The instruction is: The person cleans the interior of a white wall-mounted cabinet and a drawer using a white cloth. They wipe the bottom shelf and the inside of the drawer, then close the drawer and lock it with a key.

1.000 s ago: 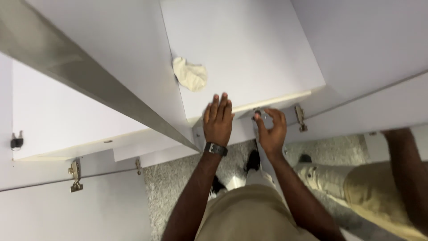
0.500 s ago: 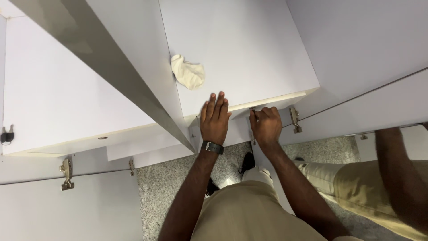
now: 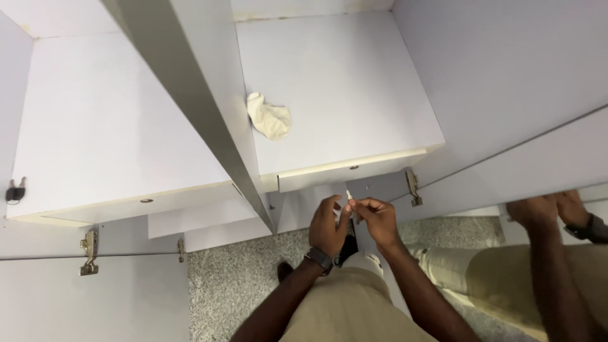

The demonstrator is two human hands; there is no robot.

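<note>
Small white stick [image 3: 349, 197], thin, pinched upright

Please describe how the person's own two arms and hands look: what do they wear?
Both forearms are bare, with no sleeves in view and no gloves on the hands. The left hand has a dark wristwatch with a dark strap on its wrist. The right hand wears nothing on its wrist, and I can make out no rings on either hand.

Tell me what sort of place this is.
Probably a room where white cabinets are being fitted: open white cabinet compartments with metal door hinges, a speckled stone floor, and a second person working alongside. A crumpled cloth lies on one shelf.
</note>
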